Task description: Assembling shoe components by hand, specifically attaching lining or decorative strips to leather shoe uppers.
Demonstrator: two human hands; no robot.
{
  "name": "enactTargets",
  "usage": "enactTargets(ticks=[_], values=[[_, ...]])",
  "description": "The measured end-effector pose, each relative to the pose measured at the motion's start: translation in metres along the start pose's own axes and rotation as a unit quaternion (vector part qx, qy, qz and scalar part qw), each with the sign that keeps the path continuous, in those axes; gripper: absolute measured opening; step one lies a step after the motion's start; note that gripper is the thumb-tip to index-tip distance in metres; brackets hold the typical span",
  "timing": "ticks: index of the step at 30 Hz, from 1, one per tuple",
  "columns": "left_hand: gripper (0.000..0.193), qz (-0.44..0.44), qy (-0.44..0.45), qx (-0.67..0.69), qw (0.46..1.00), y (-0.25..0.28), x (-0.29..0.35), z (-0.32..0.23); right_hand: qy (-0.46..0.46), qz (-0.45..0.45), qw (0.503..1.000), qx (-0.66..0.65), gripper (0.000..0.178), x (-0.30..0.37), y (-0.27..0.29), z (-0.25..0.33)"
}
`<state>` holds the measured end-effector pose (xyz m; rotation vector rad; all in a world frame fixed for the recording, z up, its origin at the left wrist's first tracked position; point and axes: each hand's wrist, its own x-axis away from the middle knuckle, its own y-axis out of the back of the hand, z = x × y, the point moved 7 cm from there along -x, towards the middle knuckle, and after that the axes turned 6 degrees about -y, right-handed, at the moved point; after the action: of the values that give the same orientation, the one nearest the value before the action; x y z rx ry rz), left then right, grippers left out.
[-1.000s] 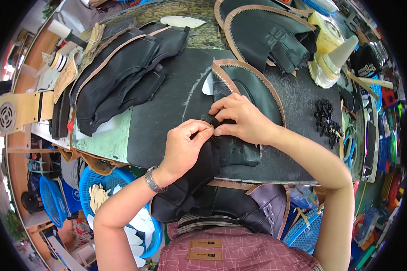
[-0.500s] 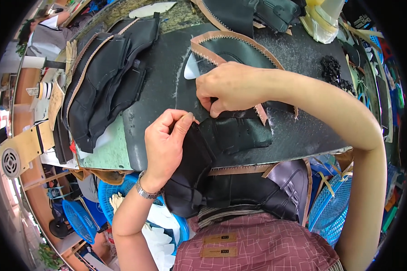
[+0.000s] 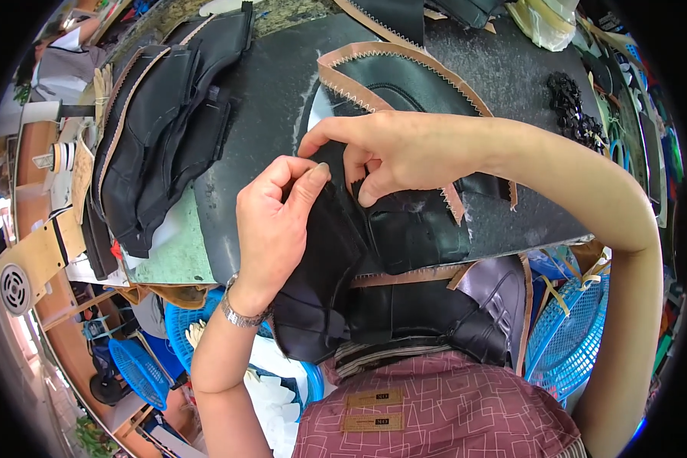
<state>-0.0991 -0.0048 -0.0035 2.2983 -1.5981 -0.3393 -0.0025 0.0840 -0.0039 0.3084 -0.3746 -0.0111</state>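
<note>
- A silver metal-link wristband [image 3: 242, 313] is worn on the left.
- A maroon garment [image 3: 466, 412] bears pale, overlapping angular outlines.
- Two tan rectangular labels [image 3: 359, 399] mark its front.

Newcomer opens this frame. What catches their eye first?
Probably the left hand, pinching the edge of a dark piece near centre, with the right hand arched beside it. Then the tan zigzag-stitched edging curving just beyond them, and the blue basket of white pieces below the bench.

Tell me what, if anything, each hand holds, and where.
Left hand: long black leather-like piece, pinched at its upper edge. Right hand: hold cannot be told.
</note>
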Motion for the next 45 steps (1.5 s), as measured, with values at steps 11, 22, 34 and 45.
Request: enactTargets(ticks=[11,22,34,45], values=[[0.018,0.050,0.036,0.048,0.997,-0.011,-0.001,0.006,0.025,-0.014,0.998,0.048,0.071,-0.001,-0.005,0.007],[0.017,0.043,0.014,0.022,0.999,-0.012,0.002,0.002,0.015,-0.017,0.997,0.073,0.070,-0.003,-0.006,0.007],[0.019,0.093,0.047,-0.083,0.991,-0.014,0.004,-0.001,-0.002,-0.029,0.999,-0.029,0.064,0.002,-0.002,-0.005],[0.017,0.133,-0.033,-0.087,0.987,-0.021,0.005,-0.010,0.024,-0.097,0.993,-0.058,0.059,0.009,-0.003,-0.008]])
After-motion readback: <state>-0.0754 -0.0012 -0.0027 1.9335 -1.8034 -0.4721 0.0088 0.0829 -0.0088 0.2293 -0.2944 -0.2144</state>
